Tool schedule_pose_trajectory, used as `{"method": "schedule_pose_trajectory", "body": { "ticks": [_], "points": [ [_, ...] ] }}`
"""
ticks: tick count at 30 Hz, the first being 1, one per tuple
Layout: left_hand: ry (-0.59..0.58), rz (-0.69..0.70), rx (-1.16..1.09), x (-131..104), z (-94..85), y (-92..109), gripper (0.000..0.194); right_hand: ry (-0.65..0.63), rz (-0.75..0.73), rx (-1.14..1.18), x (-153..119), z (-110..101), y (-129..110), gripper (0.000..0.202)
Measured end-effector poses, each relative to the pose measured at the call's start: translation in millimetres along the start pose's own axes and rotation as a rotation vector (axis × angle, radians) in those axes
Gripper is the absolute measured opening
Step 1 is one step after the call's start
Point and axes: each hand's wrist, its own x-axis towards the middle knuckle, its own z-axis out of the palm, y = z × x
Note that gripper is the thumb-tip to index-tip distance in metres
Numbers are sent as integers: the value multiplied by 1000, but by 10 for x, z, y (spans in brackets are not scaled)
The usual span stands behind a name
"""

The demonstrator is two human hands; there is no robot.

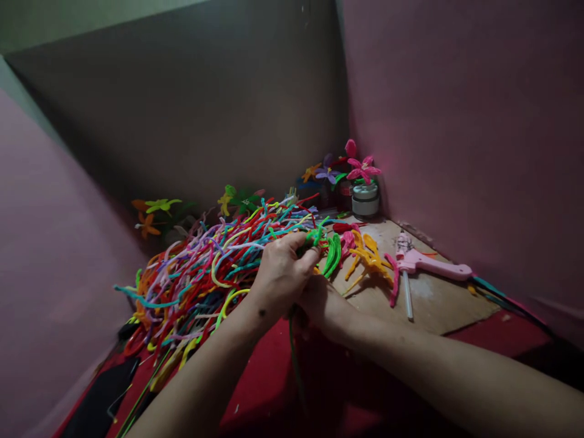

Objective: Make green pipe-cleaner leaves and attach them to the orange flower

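My left hand [283, 267] is closed, its thumb and fingers pinching a bright green pipe cleaner piece [316, 235]. Just below and to the right, my right hand [322, 301] is closed too, touching the left; its fingertips are hidden, and what they hold cannot be made out. A thin green strand [294, 353] hangs beneath both hands. Right beside them lie green looped leaves [333, 255] and an orange pipe cleaner flower [368, 258]. A large heap of multicoloured pipe cleaners [182, 280] spreads out to the left of my hands.
A pink glue gun [433, 264] with a clear stick rests on a cardboard board [438, 307] at the right. Behind stands a jar [365, 202] with a pink flower [364, 169]. A black flat object [103, 395] lies on the red cloth [260, 377] at lower left.
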Motion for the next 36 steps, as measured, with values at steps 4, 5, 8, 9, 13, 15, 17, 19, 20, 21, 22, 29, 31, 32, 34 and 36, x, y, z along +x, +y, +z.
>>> {"method": "schedule_pose_trajectory", "body": {
  "ticks": [4, 5, 8, 9, 13, 15, 17, 19, 20, 21, 22, 29, 31, 32, 34, 36],
  "points": [
    [-44, -113, -245, -21, -90, -22, 12, -59, 93, 189, -40, -2, -106, 11],
    [-50, -141, -322, -33, -113, -34, 11, -82, 118, 253, -36, -8, -116, 11],
    [-62, -215, -562, -83, -169, -86, 14, -137, 136, 401, -5, -43, -120, 16],
    [-59, -230, -624, -101, -183, -109, 15, -148, 126, 441, 6, -58, -117, 18],
    [11, -230, -737, -157, -229, -213, 17, -127, 136, 561, 23, -113, -111, 24],
    [42, -220, -764, -177, -255, -259, 17, -101, 152, 592, 20, -131, -117, 26],
    [77, -208, -767, -202, -287, -289, 17, -84, 146, 628, 14, -147, -133, 29],
    [138, -189, -750, -234, -322, -307, 16, -74, 151, 665, 8, -163, -160, 27],
    [180, -181, -746, -253, -339, -316, 16, -68, 165, 679, 6, -172, -176, 24],
    [219, -179, -753, -271, -354, -331, 15, -69, 190, 685, 3, -180, -193, 21],
    [249, -188, -770, -290, -366, -352, 15, -80, 217, 685, 2, -187, -208, 17],
    [323, -256, -964, -352, -367, -624, 12, -130, 204, 659, 28, -196, -172, 15],
    [340, -242, -1075, -350, -354, -657, 11, -128, 175, 634, 31, -181, -146, 13],
    [340, -231, -1144, -347, -345, -661, 10, -125, 166, 623, 31, -172, -137, 12],
    [315, -223, -1271, -340, -321, -655, 9, -126, 157, 608, 32, -158, -122, 9],
    [286, -254, -1354, -335, -290, -644, 13, -139, 147, 600, 35, -153, -109, 7]
  ]
}}
